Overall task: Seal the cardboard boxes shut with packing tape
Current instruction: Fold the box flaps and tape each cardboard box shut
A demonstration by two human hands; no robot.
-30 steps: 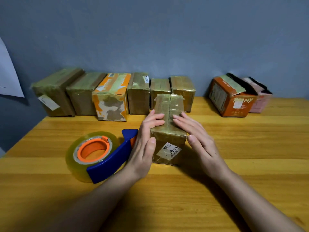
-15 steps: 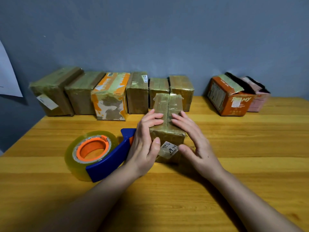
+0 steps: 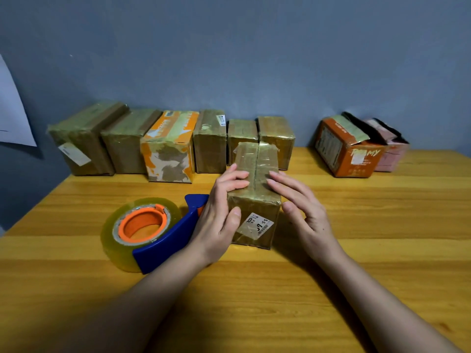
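- Taped cardboard box (image 3: 254,200) at centre of wooden desk (image 3: 382,225), seam running down its top, white label on near face; contents hidden under tape.
- Left hand (image 3: 219,215) gripping box's 9 o'clock side, fingers curled over top edge, thumb pressed on near face beside label.
- Right hand (image 3: 303,207) at box's 3 o'clock side, fingers straight and relaxed, fingertips resting on top near seam, thumb clear of near face, gripping nothing.
- Tape dispenser (image 3: 153,233) at 9 o'clock of box, blue handle partly behind left hand, clear roll on orange core, lying flat on desk.
- Row of six taped boxes (image 3: 173,146) along wall from 10 to 12 o'clock, all closed, one orange-and-white among brown; two rightmost directly behind held box.
- Orange box (image 3: 346,149) and pink box (image 3: 390,149) at 2 o'clock, apart from row; flap on orange box raised, dark gap between flaps, contents not discernible.
- White paper sheet (image 3: 12,113) on grey wall at far 9 o'clock.
- Compared with half a second earlier: right thumb lifted off near face, right hand loosened; left grip and box position unchanged; label now fully exposed.
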